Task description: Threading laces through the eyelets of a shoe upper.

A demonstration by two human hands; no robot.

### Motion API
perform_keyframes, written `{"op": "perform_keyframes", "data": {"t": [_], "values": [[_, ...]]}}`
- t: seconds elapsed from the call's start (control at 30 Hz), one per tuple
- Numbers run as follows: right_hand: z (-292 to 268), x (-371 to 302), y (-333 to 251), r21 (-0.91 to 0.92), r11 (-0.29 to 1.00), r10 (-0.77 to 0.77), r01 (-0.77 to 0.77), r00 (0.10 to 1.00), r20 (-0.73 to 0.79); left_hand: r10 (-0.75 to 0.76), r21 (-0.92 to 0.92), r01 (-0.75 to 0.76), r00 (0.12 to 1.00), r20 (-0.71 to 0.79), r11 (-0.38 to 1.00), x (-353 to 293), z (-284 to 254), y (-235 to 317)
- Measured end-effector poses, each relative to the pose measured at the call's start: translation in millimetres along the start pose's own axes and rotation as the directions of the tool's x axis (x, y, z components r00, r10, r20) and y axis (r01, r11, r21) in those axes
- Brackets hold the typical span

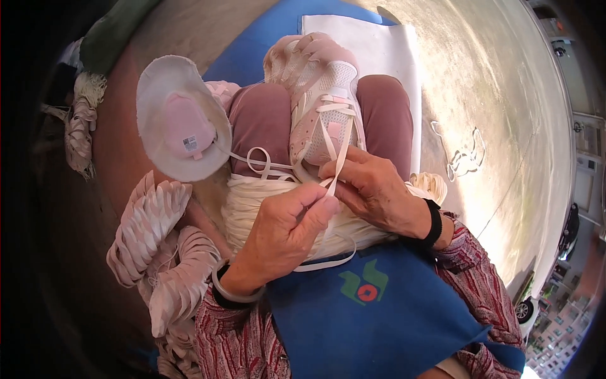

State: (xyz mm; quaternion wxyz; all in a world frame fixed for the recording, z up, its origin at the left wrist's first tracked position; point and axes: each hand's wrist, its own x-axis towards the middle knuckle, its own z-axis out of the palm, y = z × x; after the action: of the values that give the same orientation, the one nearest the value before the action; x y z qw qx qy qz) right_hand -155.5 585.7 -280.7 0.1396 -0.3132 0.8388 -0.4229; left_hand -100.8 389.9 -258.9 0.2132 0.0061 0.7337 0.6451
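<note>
A pale pink and white shoe upper point(307, 142) lies between my knees, its mesh front near me. A flat cream shoelace point(324, 131) threads through some of its holes, and two strands run down from it to my fingers. My left hand point(284, 230) pinches the lace between thumb and forefinger. Close beside it, just right and a little higher, my right hand point(372, 189) has its fingers curled round the strands near where they cross. Some fingertips overlap, so the exact grip is partly hidden. A loose lace loop point(259, 160) curls left of the upper.
A thick bundle of cream laces point(237, 218) lies across my lap above a blue apron point(353, 322). Stacked pink uppers point(151, 234) sit at left, below an off-white oval piece with a pink centre point(146, 107). More uppers point(303, 54) lean beyond my knees. Lace strands point(466, 158) lie on the floor.
</note>
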Motion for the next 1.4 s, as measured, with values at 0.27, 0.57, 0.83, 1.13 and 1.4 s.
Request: {"op": "perform_keyframes", "data": {"t": [0.27,0.57,0.83,1.13,1.4], "values": [[-52,-29,29,0.563,0.826,0.288,-0.031,0.882,-0.374,0.101,-0.583,-0.202,0.974,-0.201,0.787,-16,-74,-21],[-118,-80,104,0.872,0.136,0.563,0.469,0.688,-0.458,-0.014,-0.554,-0.75,0.59,-0.807,0.36,-71,-185,-14],[-169,-148,166,0.794,0.203,0.783,0.574,0.391,-0.483,0.109,-0.607,-0.787,0.617,-0.779,0.111,-123,-258,-26],[-114,-69,68,0.631,0.722,0.611,-0.283,0.689,-0.389,0.279,-0.13,-0.357,0.87,-0.406,0.925,-1,-97,-8],[-35,-2,57,-0.127,0.991,0.001,-0.046,0.941,-0.339,0.382,0.599,-0.223,0.912,-0.151,0.769,77,-22,-16]]}}
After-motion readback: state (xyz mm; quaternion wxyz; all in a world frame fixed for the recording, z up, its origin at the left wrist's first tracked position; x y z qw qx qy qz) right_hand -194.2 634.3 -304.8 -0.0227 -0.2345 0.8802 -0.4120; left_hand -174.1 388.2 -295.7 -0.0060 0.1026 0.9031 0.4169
